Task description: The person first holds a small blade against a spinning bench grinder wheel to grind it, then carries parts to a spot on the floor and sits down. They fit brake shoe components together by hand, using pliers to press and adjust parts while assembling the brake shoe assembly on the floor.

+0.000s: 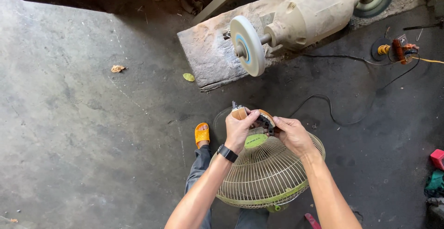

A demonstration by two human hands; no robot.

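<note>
Person crouched over a fan guard [266,176], wire grille w/ a green rim and green center badge, resting on their lap/legs just above the concrete floor [83,132]. Both hands up at the guard's far edge, gripping one small part [256,117]: tan/orange body w/ a black toothed bit on the right side, some metal pins sticking out at the left. Can't tell exactly what it is, looks like a fan motor piece.

Left hand [239,128] is closed round the part's left end, fingers curled over the top; black watch [227,153] on that wrist. Right hand [292,134] is clamped on the right end, thumb near the black bit. So the part sits between the two hands, held just over the grille's rim, in front of the grinder.

Bench grinder [305,16], dusty beige, sits on a concrete block [208,58] ahead; white wheel w/ blue ring [248,45] faces the person, second wheel at the far end. Black cable [333,109] snakes across the floor to the right. Orange sandal [201,134] on a foot left of the guard. Dry leaf [117,68] and a green one further left.
</note>
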